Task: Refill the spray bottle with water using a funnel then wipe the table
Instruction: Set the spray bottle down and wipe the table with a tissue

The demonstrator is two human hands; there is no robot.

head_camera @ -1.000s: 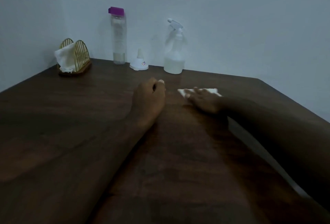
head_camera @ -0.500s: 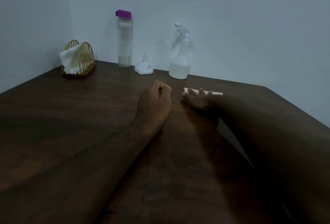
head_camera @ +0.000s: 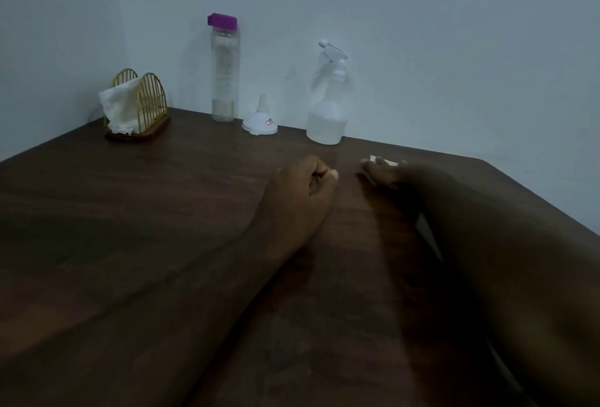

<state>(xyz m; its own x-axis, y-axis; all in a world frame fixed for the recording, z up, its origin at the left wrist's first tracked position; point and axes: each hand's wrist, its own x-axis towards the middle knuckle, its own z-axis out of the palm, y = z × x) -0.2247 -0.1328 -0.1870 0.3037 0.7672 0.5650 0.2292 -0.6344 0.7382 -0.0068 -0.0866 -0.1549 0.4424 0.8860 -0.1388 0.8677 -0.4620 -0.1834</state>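
Right hand [head_camera: 384, 176] presses flat on white tissue [head_camera: 384, 161], far right of table [head_camera: 130, 211]. Left hand [head_camera: 298, 192] fisted, holds nothing. Spray bottle [head_camera: 326, 114] stands just beyond, capped, part full. Risk: wide swipe clips bottle or funnel [head_camera: 259, 119], toppling them.

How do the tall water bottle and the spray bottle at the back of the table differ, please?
The water bottle is a tall straight cylinder with a purple cap; the spray bottle is shorter, widens toward its base and carries a white trigger head. The water bottle holds only a little liquid at the bottom, while the spray bottle is filled higher. Both are see-through and stand upright by the wall.
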